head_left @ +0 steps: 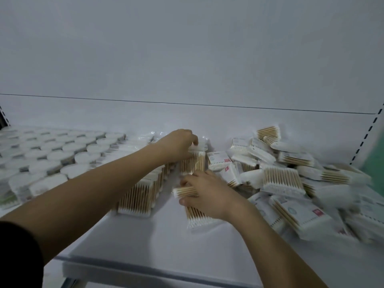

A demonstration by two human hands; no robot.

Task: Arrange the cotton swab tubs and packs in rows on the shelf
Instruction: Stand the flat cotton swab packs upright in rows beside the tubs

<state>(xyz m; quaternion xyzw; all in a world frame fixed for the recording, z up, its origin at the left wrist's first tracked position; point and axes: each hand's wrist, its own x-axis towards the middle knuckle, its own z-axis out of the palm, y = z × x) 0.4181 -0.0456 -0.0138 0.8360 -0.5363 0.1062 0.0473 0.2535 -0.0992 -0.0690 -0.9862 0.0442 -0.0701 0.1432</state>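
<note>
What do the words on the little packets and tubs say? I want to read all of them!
None can be read.
Loose packs: a red mark and a round logo on the white labels, too blurred to read.
Pack at front right: red tag and printed lines, too blurred.
Tubs: no readable print on the lids.
Tub at far left: a green label, too blurred.

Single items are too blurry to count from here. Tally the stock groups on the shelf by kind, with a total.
Block of tubs: 1
Block of standing packs: 1
Loose heap of packs: 1
Total: 3 groups
</note>
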